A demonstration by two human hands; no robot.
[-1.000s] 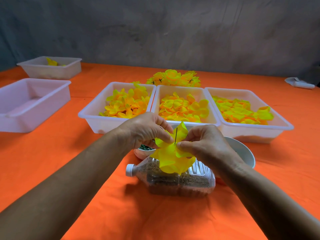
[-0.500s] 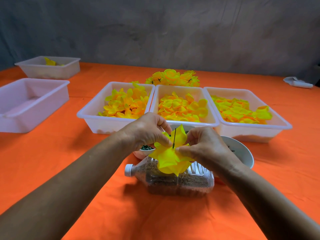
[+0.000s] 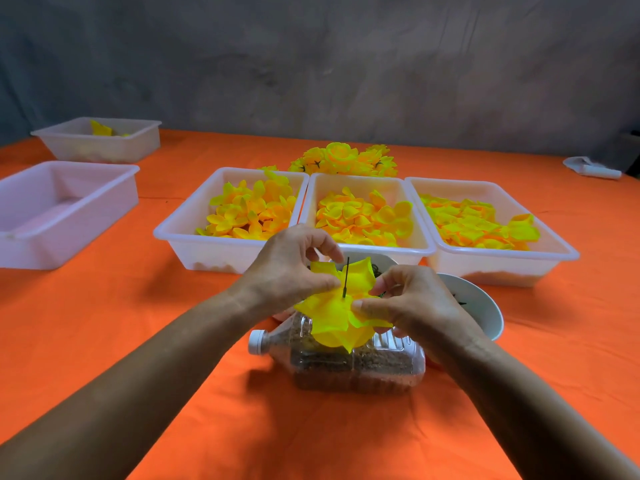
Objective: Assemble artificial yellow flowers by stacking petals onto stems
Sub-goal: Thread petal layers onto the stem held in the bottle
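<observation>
My left hand (image 3: 292, 268) and my right hand (image 3: 412, 303) each pinch the yellow petals (image 3: 337, 317) just above the bottle (image 3: 349, 365); a thin dark stem (image 3: 346, 277) pokes up through the petals; three tubs of petals (image 3: 360, 216) sit behind the bottle.

A thin dark green wire stem (image 3: 346, 278) stands nearly upright, poking up through the centre of a bright yellow fabric petal layer (image 3: 337, 313). The ruffled petals spread wide and droop, held in the air just above the desk (image 3: 104, 323).
</observation>
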